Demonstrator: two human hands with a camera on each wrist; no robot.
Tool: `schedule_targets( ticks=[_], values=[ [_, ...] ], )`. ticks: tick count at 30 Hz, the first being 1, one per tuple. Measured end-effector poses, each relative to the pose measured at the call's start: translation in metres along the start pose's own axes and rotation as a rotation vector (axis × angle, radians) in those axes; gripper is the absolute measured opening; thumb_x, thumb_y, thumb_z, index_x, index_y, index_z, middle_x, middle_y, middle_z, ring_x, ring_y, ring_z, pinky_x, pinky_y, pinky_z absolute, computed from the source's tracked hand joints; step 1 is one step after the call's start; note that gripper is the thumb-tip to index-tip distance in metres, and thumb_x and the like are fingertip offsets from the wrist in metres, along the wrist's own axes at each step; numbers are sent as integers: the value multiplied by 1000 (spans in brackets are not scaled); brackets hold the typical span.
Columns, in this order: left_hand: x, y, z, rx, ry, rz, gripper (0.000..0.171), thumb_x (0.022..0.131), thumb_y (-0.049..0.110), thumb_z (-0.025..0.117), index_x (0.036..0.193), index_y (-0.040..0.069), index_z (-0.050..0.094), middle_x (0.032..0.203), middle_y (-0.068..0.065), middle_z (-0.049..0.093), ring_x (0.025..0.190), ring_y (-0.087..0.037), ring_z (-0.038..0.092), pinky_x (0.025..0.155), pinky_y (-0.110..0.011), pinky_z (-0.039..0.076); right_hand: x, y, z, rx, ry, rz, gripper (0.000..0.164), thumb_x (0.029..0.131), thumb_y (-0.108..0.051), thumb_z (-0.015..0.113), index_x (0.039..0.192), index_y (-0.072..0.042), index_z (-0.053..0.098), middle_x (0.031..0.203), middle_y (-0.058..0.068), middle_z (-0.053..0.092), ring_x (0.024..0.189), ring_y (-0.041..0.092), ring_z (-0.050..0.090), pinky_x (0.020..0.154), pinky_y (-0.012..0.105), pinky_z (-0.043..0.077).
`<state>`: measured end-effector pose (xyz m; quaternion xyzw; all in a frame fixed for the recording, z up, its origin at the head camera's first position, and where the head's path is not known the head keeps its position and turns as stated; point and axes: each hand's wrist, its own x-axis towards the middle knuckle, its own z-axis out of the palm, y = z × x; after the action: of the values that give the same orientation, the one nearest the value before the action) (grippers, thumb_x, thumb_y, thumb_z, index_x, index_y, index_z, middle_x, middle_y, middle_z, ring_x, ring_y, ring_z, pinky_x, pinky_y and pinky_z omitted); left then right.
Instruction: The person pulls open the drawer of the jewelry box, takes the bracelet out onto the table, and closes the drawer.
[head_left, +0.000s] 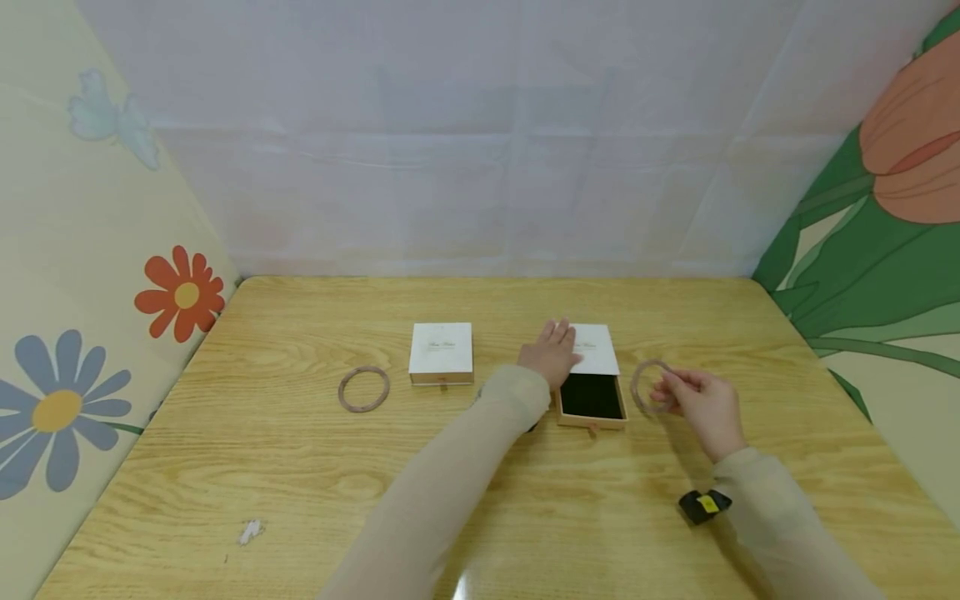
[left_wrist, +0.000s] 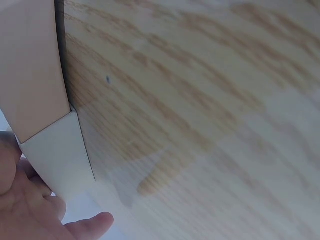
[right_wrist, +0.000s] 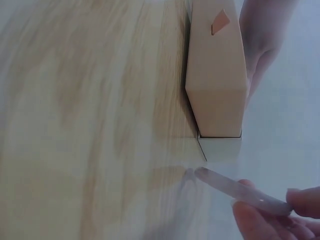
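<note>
My left hand [head_left: 551, 354] rests on the left part of a white box sleeve [head_left: 598, 354], its fingers stretched toward the back. From that sleeve a tan drawer [head_left: 592, 423] with a dark lining sticks out toward me; nothing shows inside its visible part. Just right of the box, my right hand [head_left: 705, 404] pinches a pale purplish bangle [head_left: 636, 390] between thumb and fingers. The bangle [right_wrist: 240, 191] is held up over the table in the right wrist view. The left wrist view catches the left fingers [left_wrist: 90, 227] beside the sleeve [left_wrist: 60, 155].
A second white box [head_left: 441, 350], closed, stands to the left. Another similar bangle [head_left: 363, 389] lies flat beyond it. The wooden table [head_left: 300, 475] has a worn white patch [head_left: 250, 532] at the front left. A pale curtain [head_left: 465, 167] hangs behind.
</note>
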<state>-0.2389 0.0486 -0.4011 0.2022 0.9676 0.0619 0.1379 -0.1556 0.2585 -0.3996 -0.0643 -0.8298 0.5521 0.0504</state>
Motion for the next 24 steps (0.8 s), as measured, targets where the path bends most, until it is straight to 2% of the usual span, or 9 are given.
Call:
schedule_targets(
  ticks=[17,24],
  values=[
    [-9,1,-6,2,1,3,58,106,41,26,157,17,13,163,4,3,148,-12,1,112,-42,30,7,5,-7,-71,-31,40,43,104,-16,47,121,23,51,89,13,71,68,-2,65,64,20,55],
    [-8,0,-4,-15,0,-1,58,106,41,26,157,18,13,163,5,2,147,-11,1,113,-41,29,13,6,-11,-185,-57,42,40,104,-14,46,118,23,53,92,22,70,66,-1,64,60,23,55]
  ],
)
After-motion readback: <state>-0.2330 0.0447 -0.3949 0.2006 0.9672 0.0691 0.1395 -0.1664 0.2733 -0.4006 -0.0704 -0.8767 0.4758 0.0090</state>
